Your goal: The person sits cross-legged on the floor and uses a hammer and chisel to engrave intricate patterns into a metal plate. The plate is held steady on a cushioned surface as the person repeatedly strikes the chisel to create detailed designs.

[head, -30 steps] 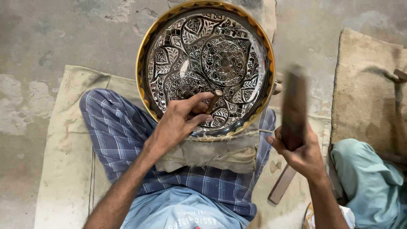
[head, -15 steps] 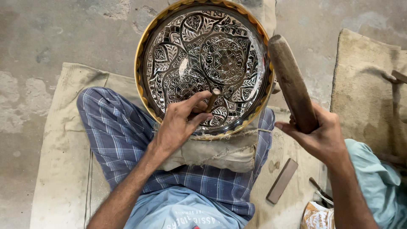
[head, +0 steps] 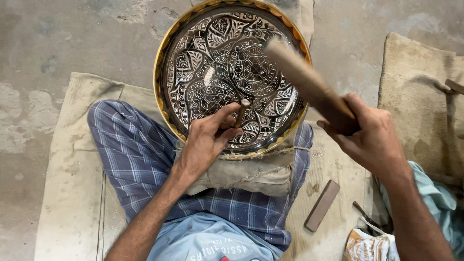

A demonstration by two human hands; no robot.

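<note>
1. down on the floor, the left hand is pinching a thin chisel with its fingers clamped together around the shaft, its tip touching the lower part of the engraved plate, probably so the point is staying on one line of the pattern.
2. the right hand is gripping a wooden mallet, fingers wrapped tight on the handle, the blurred head hanging over the plate just beside the chisel's top, seemingly lined up with it.
3. the round plate, dark with silvery leaf patterns and a golden rim, is leaning tilted on a cloth pad over the checked lap, likely so its face is meeting the tool.
4. a flat rectangular block is lying on the sackcloth mat, near the right forearm, apart from both hands.
</note>
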